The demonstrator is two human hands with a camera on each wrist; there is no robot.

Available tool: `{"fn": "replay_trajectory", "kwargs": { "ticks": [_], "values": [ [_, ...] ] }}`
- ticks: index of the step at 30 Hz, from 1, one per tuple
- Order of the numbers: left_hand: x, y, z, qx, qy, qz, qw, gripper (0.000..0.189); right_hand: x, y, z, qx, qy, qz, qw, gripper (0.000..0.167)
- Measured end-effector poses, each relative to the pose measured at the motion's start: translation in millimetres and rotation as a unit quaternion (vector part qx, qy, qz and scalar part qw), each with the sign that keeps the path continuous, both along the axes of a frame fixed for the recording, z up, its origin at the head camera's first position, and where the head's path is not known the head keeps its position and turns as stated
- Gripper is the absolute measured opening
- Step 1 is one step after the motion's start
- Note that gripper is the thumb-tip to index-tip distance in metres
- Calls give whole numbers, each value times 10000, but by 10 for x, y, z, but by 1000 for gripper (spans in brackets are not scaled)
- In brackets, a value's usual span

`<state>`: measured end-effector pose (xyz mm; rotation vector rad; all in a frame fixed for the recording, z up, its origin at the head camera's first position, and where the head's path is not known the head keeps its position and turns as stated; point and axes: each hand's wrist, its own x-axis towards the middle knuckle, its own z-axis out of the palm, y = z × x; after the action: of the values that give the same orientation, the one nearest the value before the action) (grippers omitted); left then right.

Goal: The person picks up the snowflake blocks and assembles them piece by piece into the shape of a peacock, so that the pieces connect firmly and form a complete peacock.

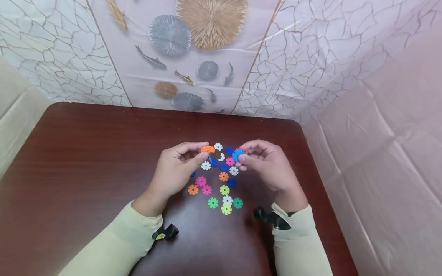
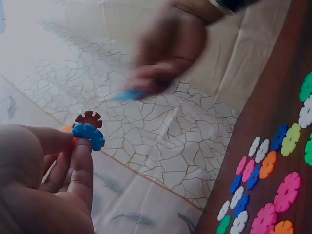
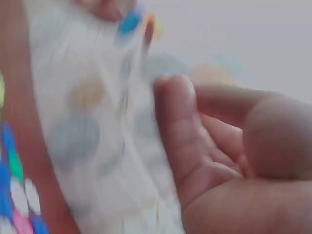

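My left hand point(image 1: 172, 168) pinches a small cluster of notched plastic discs between thumb and fingers. In it an orange disc point(image 1: 208, 149), a brown disc point(image 2: 89, 119) and a light blue disc point(image 2: 87, 132) are joined edge to edge. Over on the other side, my right hand point(image 1: 271, 165) holds another light blue disc point(image 1: 237, 154) by its edge with thumb and fingertips. Both hands are raised above the loose discs, a short gap apart. The right wrist view is blurred, and the fingers hide most of the right hand's disc there.
Several loose discs lie on the dark brown table point(image 1: 86, 172) below the hands, among them a pink disc point(image 1: 201, 181), a green disc point(image 1: 213, 202) and a yellow disc point(image 1: 226, 209). A patterned sheet point(image 1: 193, 69) hangs behind the table's far edge.
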<state>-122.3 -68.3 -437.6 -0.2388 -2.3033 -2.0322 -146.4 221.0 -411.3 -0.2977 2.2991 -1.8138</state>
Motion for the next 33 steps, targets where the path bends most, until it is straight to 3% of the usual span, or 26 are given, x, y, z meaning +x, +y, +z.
{"fn": "replay_trajectory", "kwargs": {
  "ticks": [2, 6, 10, 16, 27, 33],
  "values": [
    [7, 13, 8, 52, 37, 12, 10000, 27, 65, -131, 85, -724, 62, -32, 9974, 20],
    [30, 24, 5, -41, 24, 73, 10000, 23, 125, -302, 89, -1122, -215, -107, 9934, 16],
    [54, 25, -13, -379, -50, 65, 9992, 22, 138, -371, 16, -1278, -341, -56, 9912, 12],
    [42, 47, -24, -611, 107, 49, 9981, 22, 122, -394, -27, -1417, -370, 100, 9892, 7],
    [42, 58, -23, -726, 140, -113, 9972, 20, 111, -392, -38, -1490, -581, 238, 9868, 8],
    [59, 87, -55, -449, 347, -130, 9983, 18, 133, -433, -43, -1710, -728, 226, 9823, 5]
  ]
}}
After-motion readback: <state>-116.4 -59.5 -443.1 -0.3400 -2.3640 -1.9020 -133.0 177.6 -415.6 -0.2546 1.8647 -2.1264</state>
